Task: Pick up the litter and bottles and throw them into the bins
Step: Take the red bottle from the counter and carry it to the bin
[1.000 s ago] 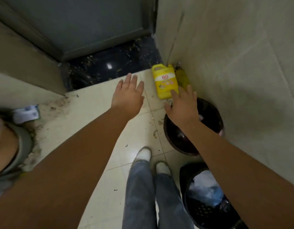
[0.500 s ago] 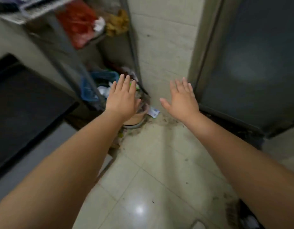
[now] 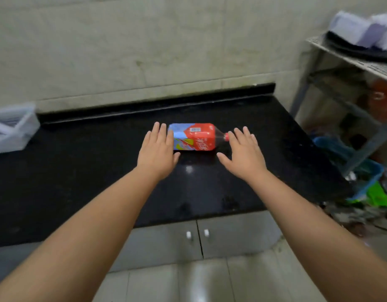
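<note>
A plastic cola bottle [image 3: 194, 137] with a red and blue label lies on its side on the black countertop [image 3: 79, 171], red cap pointing right. My left hand [image 3: 156, 151] hovers palm down over the bottle's left end, fingers apart and holding nothing. My right hand [image 3: 245, 154] is spread flat beside the cap end, also holding nothing. No bin is in view.
A clear plastic box [image 3: 13, 128] sits at the counter's left. A metal rack [image 3: 349, 83] stands on the right, with a blue basket [image 3: 362, 171] and green litter [image 3: 377, 195] at its foot. Grey cabinet doors [image 3: 197, 238] are under the counter.
My view has swung left from the bins and door corner, past the rack, to the countertop. Both hands stay empty and now reach toward the cola bottle.
</note>
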Demonstrator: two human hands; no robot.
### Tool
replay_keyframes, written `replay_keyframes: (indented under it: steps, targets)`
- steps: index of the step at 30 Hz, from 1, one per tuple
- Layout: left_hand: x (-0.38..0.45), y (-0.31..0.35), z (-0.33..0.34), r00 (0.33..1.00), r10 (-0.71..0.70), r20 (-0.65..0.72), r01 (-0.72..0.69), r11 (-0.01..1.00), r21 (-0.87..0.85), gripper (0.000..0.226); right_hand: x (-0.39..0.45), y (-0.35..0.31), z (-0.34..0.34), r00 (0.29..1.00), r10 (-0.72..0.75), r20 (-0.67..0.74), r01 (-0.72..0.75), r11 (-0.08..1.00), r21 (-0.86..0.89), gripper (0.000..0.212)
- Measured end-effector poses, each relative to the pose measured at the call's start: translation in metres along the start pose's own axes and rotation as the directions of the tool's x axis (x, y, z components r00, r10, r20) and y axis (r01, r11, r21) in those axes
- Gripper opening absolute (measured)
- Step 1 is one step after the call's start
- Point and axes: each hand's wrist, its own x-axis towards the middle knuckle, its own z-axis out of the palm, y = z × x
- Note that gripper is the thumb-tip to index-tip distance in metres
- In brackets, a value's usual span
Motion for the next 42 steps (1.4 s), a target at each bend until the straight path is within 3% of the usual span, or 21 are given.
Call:
replay_keyframes:
  steps: [3,7,10,15,20,25,28,31,36,39,42]
  targets:
    - [0.02,-0.044,0.013,0.995,-0.084,0.044,0.085,0.996,-0.011,0.066,0.05,-0.021,0.021,0.996,-0.044,0.081,0.048,0.998,-0.047,0.074]
    - [0.057,-0.066,0.026,0.99,-0.11,0.088,0.113,0.993,-0.031,0.065,0.108,0.002,0.04,0.969,0.07,0.235,-0.029,0.985,-0.17,0.084]
    - [0.099,-0.072,0.025,0.99,-0.104,0.095,0.107,0.994,-0.036,0.066,0.15,0.023,0.045,0.915,0.101,0.391,-0.006,0.972,-0.236,0.086]
    - [0.168,-0.064,0.017,0.993,-0.057,0.105,0.065,0.995,-0.074,0.066,0.186,0.041,0.056,0.848,0.088,0.523,-0.07,0.996,-0.053,0.074]
    - [0.207,-0.047,0.012,0.989,0.093,0.117,-0.09,0.996,-0.029,0.066,0.204,0.04,0.031,0.907,0.032,0.421,-0.073,0.994,0.082,0.035]
    - [0.227,0.013,-0.015,0.932,0.361,0.026,-0.361,0.932,0.013,0.066,0.16,0.052,-0.039,0.983,0.149,0.107,-0.158,0.984,0.081,0.029]
    - [0.209,0.09,-0.033,0.803,0.594,-0.051,-0.594,0.804,0.024,0.066,0.087,0.082,-0.073,0.931,0.359,-0.07,-0.357,0.933,0.048,0.036]
    - [0.153,0.183,-0.047,0.588,0.803,-0.096,-0.801,0.595,0.066,0.066,-0.018,0.114,-0.095,0.775,0.596,-0.212,-0.59,0.802,0.099,0.036]
    - [-0.01,0.332,-0.059,0.144,0.984,-0.105,-0.983,0.154,0.099,0.066,-0.249,0.147,-0.113,0.327,0.892,-0.313,-0.874,0.412,0.26,0.03]
    - [-0.133,0.409,-0.064,-0.088,0.991,-0.099,-0.992,-0.078,0.103,0.065,-0.394,0.154,-0.117,0.056,0.939,-0.339,-0.925,0.177,0.336,0.028]
    - [-0.263,0.478,-0.064,-0.271,0.957,-0.107,-0.96,-0.261,0.098,0.064,-0.532,0.159,-0.118,-0.169,0.917,-0.361,-0.923,-0.019,0.383,0.028]
